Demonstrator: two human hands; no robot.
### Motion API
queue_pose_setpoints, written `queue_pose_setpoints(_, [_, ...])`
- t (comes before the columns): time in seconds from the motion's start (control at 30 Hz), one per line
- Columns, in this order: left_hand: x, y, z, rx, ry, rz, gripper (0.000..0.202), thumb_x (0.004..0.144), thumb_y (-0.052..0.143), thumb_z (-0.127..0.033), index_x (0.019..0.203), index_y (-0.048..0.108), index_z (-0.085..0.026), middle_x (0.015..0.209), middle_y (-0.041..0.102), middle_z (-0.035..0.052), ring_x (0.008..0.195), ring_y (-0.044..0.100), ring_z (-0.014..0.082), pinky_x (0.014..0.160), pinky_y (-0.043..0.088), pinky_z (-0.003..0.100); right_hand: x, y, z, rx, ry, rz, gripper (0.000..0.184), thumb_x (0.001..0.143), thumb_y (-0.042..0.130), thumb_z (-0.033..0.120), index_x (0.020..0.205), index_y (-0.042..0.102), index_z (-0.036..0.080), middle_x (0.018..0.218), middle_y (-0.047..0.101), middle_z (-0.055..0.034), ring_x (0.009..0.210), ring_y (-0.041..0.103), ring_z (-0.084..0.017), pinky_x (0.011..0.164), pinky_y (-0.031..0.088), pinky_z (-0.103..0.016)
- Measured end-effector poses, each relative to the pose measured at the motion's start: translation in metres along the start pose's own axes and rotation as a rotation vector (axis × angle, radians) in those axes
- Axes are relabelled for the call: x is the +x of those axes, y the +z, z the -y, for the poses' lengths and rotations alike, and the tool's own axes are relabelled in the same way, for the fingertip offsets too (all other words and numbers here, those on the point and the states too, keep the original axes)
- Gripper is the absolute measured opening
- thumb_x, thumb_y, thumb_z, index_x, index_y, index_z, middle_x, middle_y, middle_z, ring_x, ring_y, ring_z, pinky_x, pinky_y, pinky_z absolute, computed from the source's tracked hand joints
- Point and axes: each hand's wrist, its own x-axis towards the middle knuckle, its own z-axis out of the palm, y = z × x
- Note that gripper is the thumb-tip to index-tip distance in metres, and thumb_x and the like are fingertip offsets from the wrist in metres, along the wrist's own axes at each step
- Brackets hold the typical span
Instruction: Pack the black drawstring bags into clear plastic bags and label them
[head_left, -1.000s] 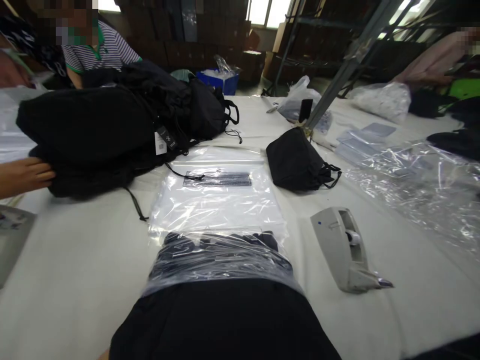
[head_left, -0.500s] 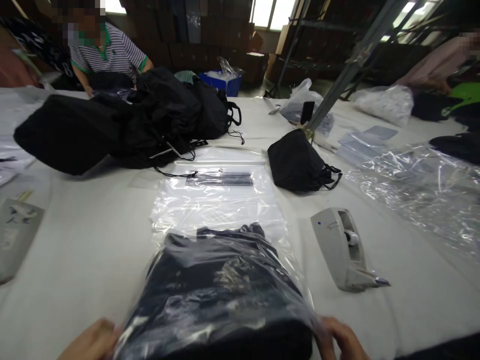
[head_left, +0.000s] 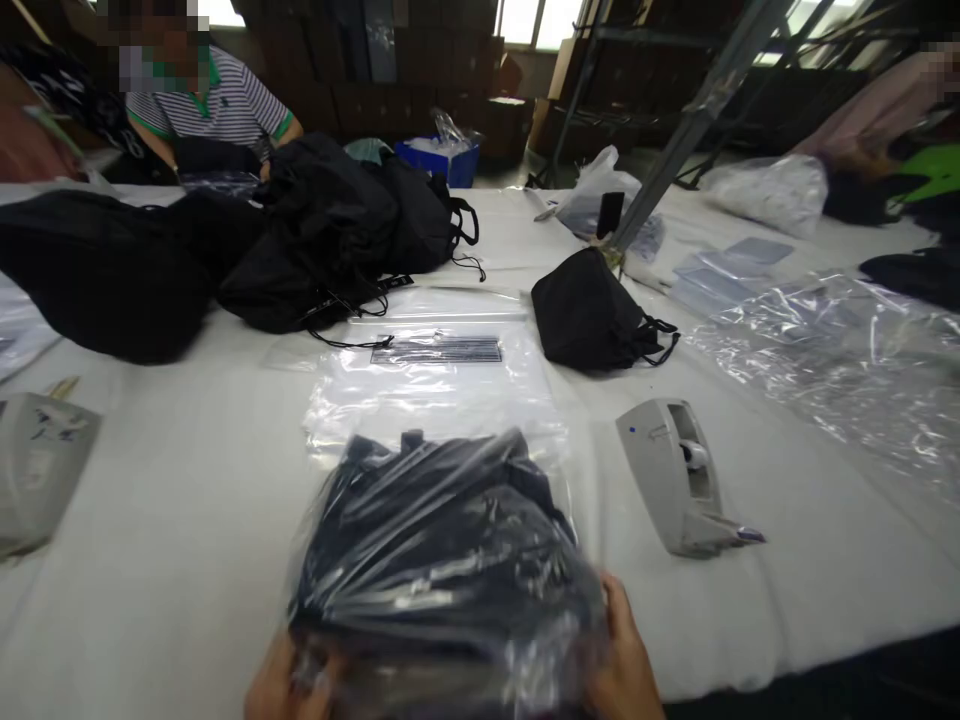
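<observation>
A black folded garment lies inside a clear plastic bag (head_left: pixel 439 540) at the near edge of the white table (head_left: pixel 165 520). My left hand (head_left: pixel 281 690) grips the bag's near left corner, fingers curled on the plastic. My right hand (head_left: pixel 622 660) holds the near right corner, fingers pressed against the bag. The bag's empty far half (head_left: pixel 435 385), with a printed label (head_left: pixel 437 350), lies flat beyond the garment.
A grey tape dispenser (head_left: pixel 679 480) stands right of the bag; another (head_left: pixel 37 465) sits at the left edge. A small black pouch (head_left: pixel 592 315) and a pile of black bags (head_left: pixel 225 250) lie farther back. Clear plastic sheets (head_left: pixel 832 350) cover the right. A person in a striped shirt (head_left: pixel 214 105) works at far left.
The garment has slid deeper into the plastic bag. My hands came into view and closed on the bag's near corners. The black pile at left shifted leftward.
</observation>
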Motion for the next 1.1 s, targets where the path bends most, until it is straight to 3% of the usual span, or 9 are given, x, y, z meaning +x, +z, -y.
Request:
queue_pose_setpoints(0.13, [0.063,0.005,-0.06,0.047,0.233,-0.201,0.029,0.085,0.049,-0.053,0.083,0.052,-0.024,0.065,0.057,0.0,0.062,0.056,0.0199,0.063,0.046,0.029,0.068,0.02,0.023,-0.115,-0.164,-0.102,0.033,0.077,0.052,0.046,0.096,0.06,0.02,0.072,0.071,-0.0058,0.064,0.067,-0.025,0.057,0.054,-0.032])
queue_pose_setpoints(0.23, [0.08,-0.022,-0.062,0.041,0.22,-0.435,0.023,0.087,0.047,-0.046,0.086,0.053,-0.023,0.074,0.06,0.0001,0.066,0.057,0.0181,0.064,0.045,0.027,0.08,0.003,0.01,-0.179,-0.216,-0.111,0.025,0.07,0.054,0.039,0.083,0.065,0.021,0.06,0.068,-0.0038,0.06,0.065,-0.026,0.055,0.051,-0.033])
queue_pose_setpoints(0.33, [0.062,-0.047,-0.04,-0.002,0.14,-0.499,0.026,0.086,0.051,-0.047,0.094,0.056,-0.022,0.085,0.063,0.0023,0.075,0.061,0.0193,0.069,0.046,0.027,0.061,-0.018,-0.004,-0.255,-0.253,-0.117,0.03,0.068,0.055,0.037,0.088,0.071,0.02,0.072,0.074,-0.0055,0.069,0.069,-0.028,0.062,0.053,-0.034])
queue_pose_setpoints(0.43, [0.037,-0.062,-0.034,-0.019,0.119,-0.527,0.031,0.088,0.051,-0.048,0.099,0.06,-0.02,0.08,0.063,0.0015,0.068,0.06,0.0174,0.067,0.047,0.028,0.043,-0.031,0.017,-0.151,-0.263,-0.186,0.039,0.075,0.058,0.044,0.099,0.071,0.016,0.075,0.074,-0.0073,0.065,0.068,-0.025,0.059,0.054,-0.034])
queue_pose_setpoints(0.6, [-0.004,-0.064,-0.028,-0.042,0.167,-0.719,0.037,0.079,0.061,-0.055,0.092,0.068,-0.021,0.072,0.067,-0.0012,0.06,0.064,0.0155,0.058,0.05,0.024,0.046,-0.049,0.036,-0.202,-0.369,-0.329,0.046,0.081,0.055,0.052,0.104,0.07,0.015,0.065,0.068,-0.0046,0.057,0.063,-0.021,0.056,0.05,-0.032])
queue_pose_setpoints(0.8, [-0.063,-0.034,0.03,-0.017,0.285,-0.494,0.035,0.073,0.068,-0.057,0.082,0.07,-0.023,0.069,0.073,-0.0041,0.056,0.069,0.0138,0.047,0.051,0.016,0.018,-0.091,-0.035,-0.495,-0.066,-0.155,0.05,0.076,0.049,0.065,0.056,0.061,0.02,0.049,0.06,-0.0059,0.049,0.059,-0.022,0.049,0.043,-0.032])
queue_pose_setpoints(0.93, [-0.072,-0.047,0.01,-0.032,0.52,-0.538,0.024,0.08,0.066,-0.045,0.082,0.069,-0.021,0.067,0.072,-0.0041,0.052,0.067,0.0115,0.048,0.051,0.014,-0.026,-0.098,-0.023,-0.144,0.148,0.278,0.06,0.078,0.048,0.072,0.062,0.062,0.017,0.055,0.063,-0.0068,0.044,0.058,-0.018,0.041,0.043,-0.028])
queue_pose_setpoints(1.03, [-0.068,-0.056,-0.036,-0.07,0.666,-0.627,0.018,0.087,0.061,-0.035,0.079,0.066,-0.019,0.065,0.067,-0.0035,0.052,0.062,0.0088,0.05,0.049,0.014,-0.061,-0.065,0.001,-0.149,-0.064,0.576,0.055,0.091,0.043,0.06,0.074,0.067,0.014,0.063,0.067,-0.0076,0.054,0.063,-0.019,0.051,0.051,-0.028])
queue_pose_setpoints(1.1, [-0.064,-0.054,-0.066,-0.121,0.744,-0.648,0.016,0.089,0.06,-0.03,0.078,0.063,-0.019,0.063,0.061,-0.0032,0.054,0.057,0.0083,0.054,0.047,0.015,-0.071,-0.027,0.016,-0.228,-0.408,0.613,0.038,0.097,0.043,0.041,0.094,0.07,0.015,0.078,0.072,-0.0088,0.074,0.069,-0.021,0.068,0.057,-0.031])
